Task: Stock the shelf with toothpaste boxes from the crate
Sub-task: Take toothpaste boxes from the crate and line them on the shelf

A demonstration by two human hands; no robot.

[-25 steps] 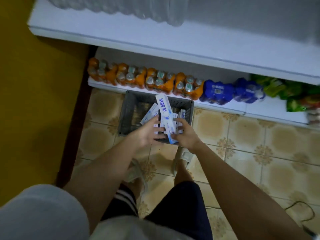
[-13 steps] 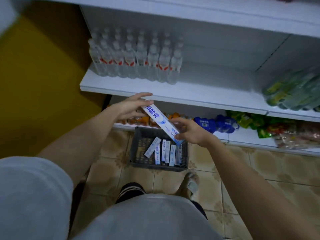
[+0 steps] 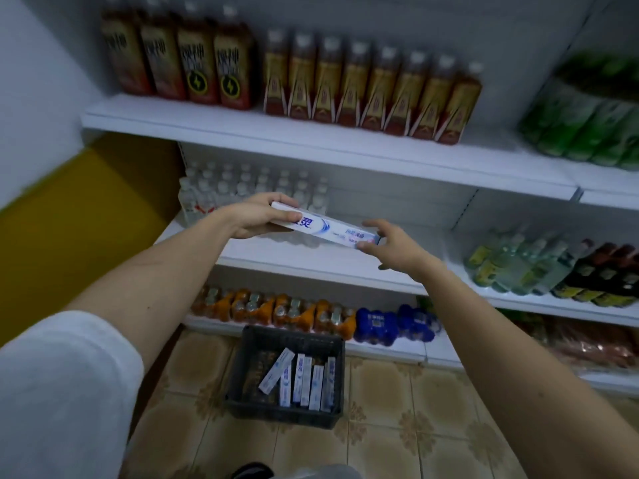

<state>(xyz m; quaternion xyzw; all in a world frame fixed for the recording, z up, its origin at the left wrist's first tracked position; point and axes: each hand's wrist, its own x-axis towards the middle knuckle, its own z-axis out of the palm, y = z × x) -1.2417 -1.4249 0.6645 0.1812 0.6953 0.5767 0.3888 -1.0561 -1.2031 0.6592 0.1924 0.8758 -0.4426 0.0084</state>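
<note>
White shelving (image 3: 311,140) is filling the head view, standing over a patterned beige tile floor (image 3: 397,437), with a yellow wall panel (image 3: 86,209) off to the left. Brown and red drink bottles (image 3: 366,81) are lining the top shelf, green bottles (image 3: 587,108) are sitting to their right, and small clear water bottles (image 3: 242,188) are crowding the back left of the middle shelf (image 3: 311,261). Orange bottle packs (image 3: 276,309) and blue packs (image 3: 394,323) are resting on the bottom shelf.

A toothpaste box (image 3: 328,227) is being held in the air in front of the middle shelf, lying nearly level with its right end slightly lower. The left hand (image 3: 256,217) is gripping the box's left end, fingers wrapped over the top and thumb underneath. The right hand (image 3: 390,247) is pinching the box's right end between thumb and fingertips, with the other fingers spread loosely.

Below, a dark plastic crate (image 3: 287,416) is sitting on the floor just in front of the bottom shelf. Several more toothpaste boxes (image 3: 304,378) are lying side by side in its right half.
</note>
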